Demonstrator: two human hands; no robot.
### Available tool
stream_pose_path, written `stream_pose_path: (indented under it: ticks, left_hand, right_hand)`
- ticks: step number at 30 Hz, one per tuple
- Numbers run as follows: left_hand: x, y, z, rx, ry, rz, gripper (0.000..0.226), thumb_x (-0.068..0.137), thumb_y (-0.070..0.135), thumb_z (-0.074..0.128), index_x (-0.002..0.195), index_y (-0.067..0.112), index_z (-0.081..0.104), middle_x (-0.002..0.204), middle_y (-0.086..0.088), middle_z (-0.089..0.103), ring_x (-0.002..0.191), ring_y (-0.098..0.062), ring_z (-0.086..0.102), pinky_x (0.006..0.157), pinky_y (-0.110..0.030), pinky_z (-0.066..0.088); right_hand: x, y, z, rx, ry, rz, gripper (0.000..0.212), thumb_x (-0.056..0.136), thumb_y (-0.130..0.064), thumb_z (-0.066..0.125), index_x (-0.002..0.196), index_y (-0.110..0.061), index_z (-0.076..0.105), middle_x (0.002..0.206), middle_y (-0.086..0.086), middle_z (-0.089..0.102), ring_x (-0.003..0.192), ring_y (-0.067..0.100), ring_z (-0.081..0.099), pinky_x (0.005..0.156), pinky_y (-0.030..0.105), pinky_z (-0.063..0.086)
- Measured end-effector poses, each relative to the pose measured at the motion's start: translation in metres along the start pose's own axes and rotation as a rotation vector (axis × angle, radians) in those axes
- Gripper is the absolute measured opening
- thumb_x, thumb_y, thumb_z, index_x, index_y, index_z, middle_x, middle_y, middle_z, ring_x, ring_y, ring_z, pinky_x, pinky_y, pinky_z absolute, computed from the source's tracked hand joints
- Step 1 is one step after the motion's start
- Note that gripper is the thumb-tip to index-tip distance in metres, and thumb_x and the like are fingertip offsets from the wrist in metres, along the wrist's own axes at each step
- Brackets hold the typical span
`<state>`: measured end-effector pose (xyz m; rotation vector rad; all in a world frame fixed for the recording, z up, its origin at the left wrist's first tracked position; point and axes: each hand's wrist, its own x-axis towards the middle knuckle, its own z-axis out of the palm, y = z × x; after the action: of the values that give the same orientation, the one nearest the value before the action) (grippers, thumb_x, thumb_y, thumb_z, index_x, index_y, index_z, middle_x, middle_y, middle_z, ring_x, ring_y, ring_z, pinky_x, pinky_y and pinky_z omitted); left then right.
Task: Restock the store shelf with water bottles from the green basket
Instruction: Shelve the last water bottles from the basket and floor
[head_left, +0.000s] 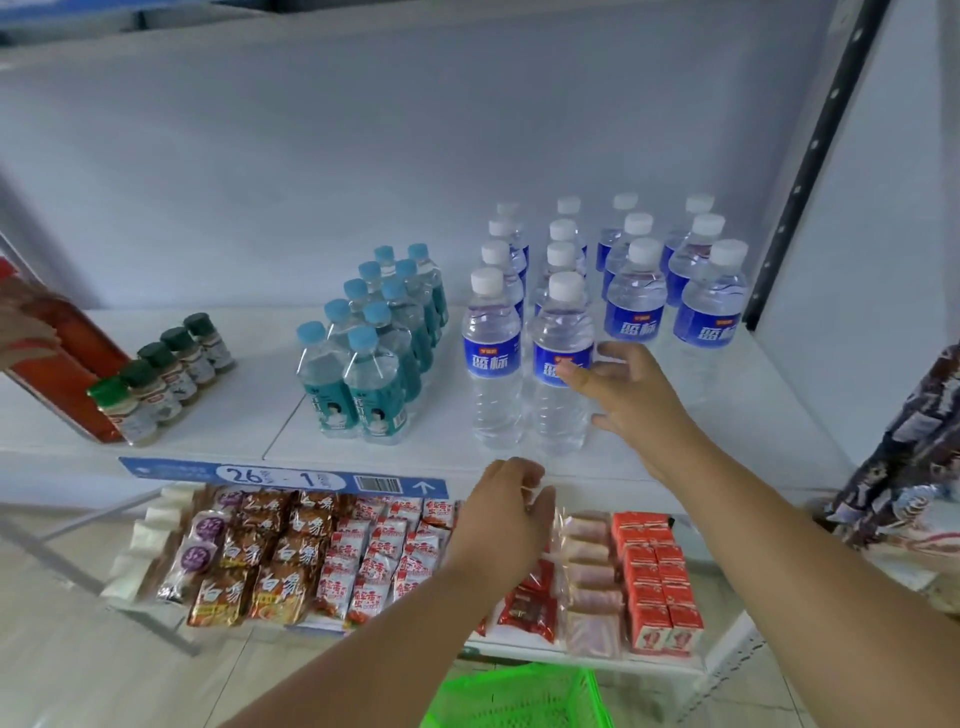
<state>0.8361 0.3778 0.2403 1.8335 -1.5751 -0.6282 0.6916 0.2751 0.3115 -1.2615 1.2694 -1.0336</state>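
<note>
Several clear water bottles with white caps and blue labels stand in rows on the white shelf (675, 452). The front bottle of the second row (560, 364) stands next to my right hand (631, 392), whose spread fingers lie just beside its label, touching or nearly so. My left hand (506, 512) hovers lower, in front of the shelf edge, fingers loosely curled and holding nothing. The green basket (514, 699) shows at the bottom edge, below my arms; its contents are hidden.
Teal-labelled bottles with light blue caps (363, 358) stand left of the water. Spice jars (156, 379) and a red box (67, 364) sit further left. A lower shelf holds snack packets (291, 561) and red cartons (654, 582). A black upright post (810, 156) bounds the right.
</note>
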Motion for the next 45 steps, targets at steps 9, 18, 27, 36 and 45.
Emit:
stream_pose_path:
  ticks: [9,18,27,36,45]
  left_hand:
    - [-0.038,-0.086,-0.056,0.072,-0.093,-0.034,0.01,0.1,0.036,0.06,0.101,0.03,0.067,0.081,0.015,0.068,0.07,0.002,0.062,0.062,-0.019,0.045]
    - [-0.101,-0.237,-0.128,0.059,-0.241,-0.173,0.015,0.101,0.035,0.059,0.099,0.025,0.07,0.075,0.014,0.064,0.066,-0.003,0.058,0.049,-0.009,0.036]
    - [-0.164,-0.387,-0.186,0.047,-0.379,-0.397,0.021,0.101,0.033,0.058,0.094,0.018,0.07,0.09,-0.003,0.073,0.084,-0.022,0.067,0.077,-0.037,0.056]
    - [-0.161,-0.449,-0.167,0.09,-0.473,-0.49,0.021,0.101,0.041,0.053,0.091,0.028,0.066,0.092,0.005,0.071,0.088,-0.016,0.067,0.083,-0.035,0.057]
    - [-0.141,-0.619,-0.011,0.186,-0.515,-0.509,0.03,0.095,0.043,0.054,0.084,0.019,0.069,0.085,0.0,0.072,0.082,-0.021,0.067,0.077,-0.035,0.055]
  right_hand:
    - [-0.086,0.068,0.079,-0.162,0.02,-0.038,0.01,0.093,-0.037,0.065,0.093,-0.027,0.063,0.086,0.001,0.07,0.081,0.019,0.069,0.076,0.042,0.055]
    - [-0.143,0.126,0.227,-0.335,-0.247,0.136,0.013,0.094,-0.024,0.062,0.084,-0.021,0.068,0.082,0.008,0.076,0.067,0.018,0.07,0.071,0.038,0.056]
    - [-0.218,0.184,0.361,-0.445,-0.381,0.258,0.019,0.1,-0.03,0.057,0.095,-0.015,0.068,0.089,0.004,0.075,0.076,0.015,0.073,0.072,0.037,0.058]
    - [-0.2,0.238,0.387,-0.482,-0.377,0.389,0.015,0.1,-0.028,0.056,0.1,-0.016,0.065,0.093,0.005,0.073,0.084,0.023,0.072,0.066,0.032,0.06]
    - [-0.147,0.468,0.42,-0.456,-0.344,0.435,0.015,0.097,-0.027,0.059,0.09,-0.015,0.066,0.09,0.012,0.074,0.07,0.016,0.066,0.059,0.032,0.054]
